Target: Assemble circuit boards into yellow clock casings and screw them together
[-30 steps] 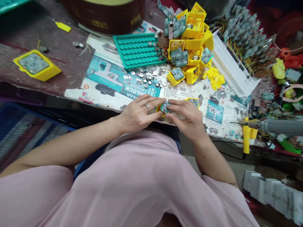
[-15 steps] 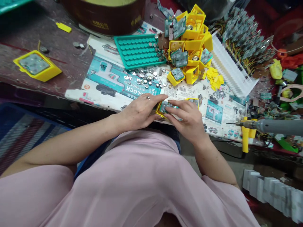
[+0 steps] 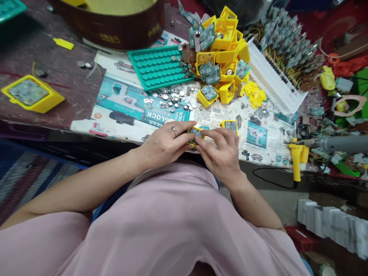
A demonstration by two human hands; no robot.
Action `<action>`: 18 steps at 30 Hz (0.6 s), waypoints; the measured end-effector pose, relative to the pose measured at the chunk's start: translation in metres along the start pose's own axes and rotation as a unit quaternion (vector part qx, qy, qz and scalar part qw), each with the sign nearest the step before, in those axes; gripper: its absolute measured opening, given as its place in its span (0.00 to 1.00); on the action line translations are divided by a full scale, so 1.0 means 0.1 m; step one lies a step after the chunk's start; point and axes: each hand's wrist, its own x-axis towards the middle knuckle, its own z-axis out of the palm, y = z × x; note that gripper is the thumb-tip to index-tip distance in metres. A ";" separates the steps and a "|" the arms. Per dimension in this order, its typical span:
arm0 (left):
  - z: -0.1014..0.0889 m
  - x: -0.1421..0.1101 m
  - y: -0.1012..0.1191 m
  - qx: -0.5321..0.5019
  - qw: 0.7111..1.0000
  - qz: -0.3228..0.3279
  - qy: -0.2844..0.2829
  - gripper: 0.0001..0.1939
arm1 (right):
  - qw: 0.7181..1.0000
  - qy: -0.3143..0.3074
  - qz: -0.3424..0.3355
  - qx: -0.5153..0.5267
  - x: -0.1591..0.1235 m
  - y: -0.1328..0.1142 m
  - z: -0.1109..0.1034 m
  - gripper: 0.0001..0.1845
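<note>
At the table's front edge, my left hand point(image 3: 166, 145) is closed around the left side of a small yellow plastic case point(image 3: 189, 143). A green-grey circuit board point(image 3: 196, 132) sits in the case's open top. My right hand point(image 3: 222, 150) has its fingertips pressed together against the right side of the case and the board's edge. Fingers hide much of both parts. Just behind my right hand stands another yellow case with a board point(image 3: 230, 125), partly covered by the fingers.
Loose button cells point(image 3: 172, 100) lie before a teal tray point(image 3: 161, 69). Yellow cases point(image 3: 225, 57) are piled beside a white rack point(image 3: 277, 82) of wired boards. A soldering iron point(image 3: 324, 143) rests at right. One boarded case point(image 3: 34, 94) sits far left, near a round brown tin point(image 3: 123, 28).
The right fingers have shifted left and closed in on the case, and the left fingers now reach over the board. The second case behind shows more. The view has shifted slightly.
</note>
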 end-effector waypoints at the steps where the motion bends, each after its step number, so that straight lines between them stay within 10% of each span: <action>1: -0.01 0.01 0.00 -0.001 1.000 0.000 -0.001 0.10 | 1.000 -0.005 0.001 0.002 0.00 0.00 0.00 0.10; 18: -0.10 0.13 -0.04 0.060 0.995 0.078 -0.021 0.06 | 0.996 -0.041 -0.045 0.066 0.17 0.23 -0.08 0.07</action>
